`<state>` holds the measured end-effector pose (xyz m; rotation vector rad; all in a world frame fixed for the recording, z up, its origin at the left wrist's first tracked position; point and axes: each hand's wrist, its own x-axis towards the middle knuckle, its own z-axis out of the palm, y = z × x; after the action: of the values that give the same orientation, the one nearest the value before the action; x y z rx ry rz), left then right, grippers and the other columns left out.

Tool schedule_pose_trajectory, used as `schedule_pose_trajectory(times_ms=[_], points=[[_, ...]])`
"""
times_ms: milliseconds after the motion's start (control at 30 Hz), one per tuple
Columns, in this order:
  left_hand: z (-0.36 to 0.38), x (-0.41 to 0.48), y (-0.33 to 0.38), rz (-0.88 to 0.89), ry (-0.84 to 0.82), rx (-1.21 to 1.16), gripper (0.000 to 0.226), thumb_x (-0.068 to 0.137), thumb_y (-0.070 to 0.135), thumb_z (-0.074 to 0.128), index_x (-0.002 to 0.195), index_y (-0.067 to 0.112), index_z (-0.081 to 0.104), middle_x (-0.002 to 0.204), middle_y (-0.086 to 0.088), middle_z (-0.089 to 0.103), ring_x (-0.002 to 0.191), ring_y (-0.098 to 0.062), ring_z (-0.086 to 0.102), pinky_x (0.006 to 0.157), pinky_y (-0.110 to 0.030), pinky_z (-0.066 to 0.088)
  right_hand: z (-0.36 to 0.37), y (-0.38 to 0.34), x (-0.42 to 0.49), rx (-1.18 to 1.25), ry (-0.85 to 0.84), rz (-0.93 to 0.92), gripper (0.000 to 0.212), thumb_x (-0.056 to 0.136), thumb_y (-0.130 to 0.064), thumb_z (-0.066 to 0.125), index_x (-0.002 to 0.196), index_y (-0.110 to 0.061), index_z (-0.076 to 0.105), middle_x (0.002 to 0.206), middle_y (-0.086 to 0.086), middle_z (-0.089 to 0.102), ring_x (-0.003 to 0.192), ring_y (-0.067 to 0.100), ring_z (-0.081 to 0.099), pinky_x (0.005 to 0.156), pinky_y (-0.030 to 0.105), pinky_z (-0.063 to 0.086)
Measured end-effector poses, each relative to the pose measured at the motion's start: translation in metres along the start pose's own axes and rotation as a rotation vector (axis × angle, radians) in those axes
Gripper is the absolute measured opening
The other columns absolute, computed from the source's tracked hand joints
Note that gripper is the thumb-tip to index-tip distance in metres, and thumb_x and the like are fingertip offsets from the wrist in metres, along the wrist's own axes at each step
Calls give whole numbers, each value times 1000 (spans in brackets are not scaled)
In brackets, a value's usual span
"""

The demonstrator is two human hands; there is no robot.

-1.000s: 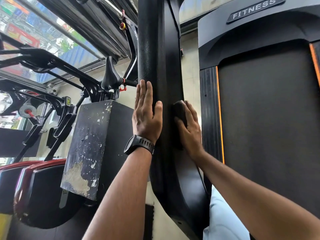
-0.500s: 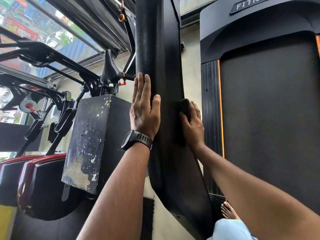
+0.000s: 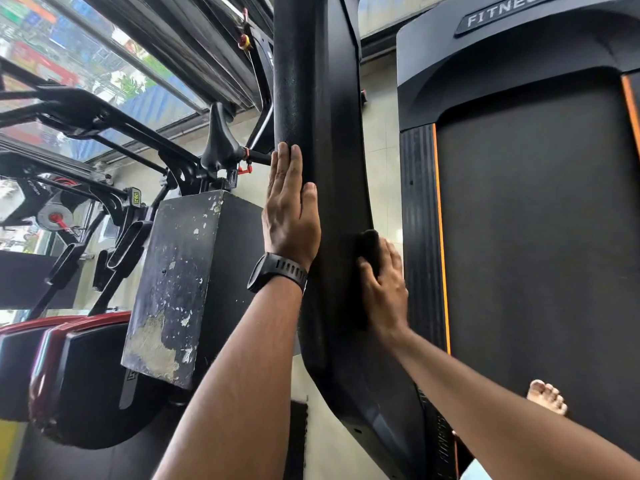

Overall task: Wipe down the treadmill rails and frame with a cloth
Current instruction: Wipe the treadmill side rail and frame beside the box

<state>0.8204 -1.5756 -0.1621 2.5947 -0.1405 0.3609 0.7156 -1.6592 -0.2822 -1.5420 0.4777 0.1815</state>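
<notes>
your right hand [image 3: 384,289] is nearest. its fingers curl round the dark cloth [image 3: 369,245] and push it onto the right edge of the black treadmill post [image 3: 332,150]. the cloth looks soft and light, so it will squash and fold. bunch it in your palm so it does not slip out. your left hand [image 3: 291,220] lies flat on the other side of the post, with straight fingers and nothing in it. the post looks hard and smooth and should not bend, so you can press on it well. past it is the treadmill belt [image 3: 536,237] on the right, and a bike seat [image 3: 221,140] far off on the left.
</notes>
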Motion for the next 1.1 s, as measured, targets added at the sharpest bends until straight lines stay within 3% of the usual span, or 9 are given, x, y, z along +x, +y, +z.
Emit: schedule_pose_trajectory(times_ms=[133, 267, 333, 467, 633, 800, 900, 967, 1100], points=[[0, 1, -2, -9, -14, -4, 57, 94, 12, 43, 151, 8, 37, 161, -10, 29, 151, -19, 20, 119, -14, 8, 0, -19, 2, 89, 11, -250, 57, 103, -38, 49, 157, -32, 34, 165, -6, 29, 151, 14, 29, 119, 30, 29], [-2, 0, -4, 2, -54, 1, 59, 95, 16, 41, 153, 9, 34, 162, -9, 25, 152, -20, 17, 121, -18, 7, -2, -19, 13, -26, 29, -86, 54, 106, -35, 48, 158, -32, 32, 164, -5, 31, 147, 20, 36, 118, 39, 33], [-2, -1, -4, 2, -71, -2, 59, 96, 17, 40, 154, 9, 32, 163, -9, 23, 152, -19, 15, 124, -25, 9, -2, -22, -3, 61, 4, -147, 53, 104, -38, 48, 156, -34, 35, 161, -8, 35, 146, 14, 38, 120, 44, 36], [-5, -3, -5, -15, -120, -11, 61, 97, 20, 37, 156, 12, 26, 165, -6, 16, 153, -15, 9, 125, -30, 7, -5, -47, -11, 173, 61, -304, 51, 102, -34, 52, 152, -29, 45, 158, -8, 41, 145, 5, 36, 121, 35, 33], [-9, -36, -6, 11, -123, 18, 57, 101, 22, 34, 157, 13, 22, 165, -5, 15, 153, -15, 8, 125, -35, 11, -6, -48, -10, 123, 57, -252, 51, 105, -33, 52, 154, -30, 41, 160, -10, 38, 146, 5, 34, 121, 39, 35], [-9, -53, -13, 29, -47, 20, 55, 100, 20, 36, 154, 11, 31, 163, -7, 23, 152, -17, 15, 124, -31, 14, -3, -73, -7, 18, 106, -537, 53, 101, -28, 55, 153, -22, 45, 161, -1, 39, 146, 12, 38, 117, 23, 34], [-7, -51, -14, 26, -33, 2, 55, 99, 16, 40, 154, 12, 33, 163, -5, 25, 152, -15, 17, 123, -35, 18, -2, -85, 14, -56, 127, -370, 56, 102, -42, 45, 156, -30, 38, 163, -4, 36, 144, 16, 41, 113, 39, 42], [-7, -51, -14, 19, -40, -6, 55, 99, 18, 39, 154, 13, 33, 163, -3, 25, 152, -14, 15, 123, -37, 19, -1, -82, 5, -44, 124, -333, 56, 104, -43, 47, 158, -32, 35, 164, -5, 32, 145, 14, 38, 114, 39, 41], [-9, -51, -14, 22, -34, -30, 56, 99, 27, 34, 154, 14, 34, 163, -3, 24, 152, -14, 15, 123, -40, 19, 3, -87, -5, -110, 135, -571, 57, 101, -36, 56, 156, -26, 41, 166, -3, 28, 146, 15, 37, 113, 28, 32]])
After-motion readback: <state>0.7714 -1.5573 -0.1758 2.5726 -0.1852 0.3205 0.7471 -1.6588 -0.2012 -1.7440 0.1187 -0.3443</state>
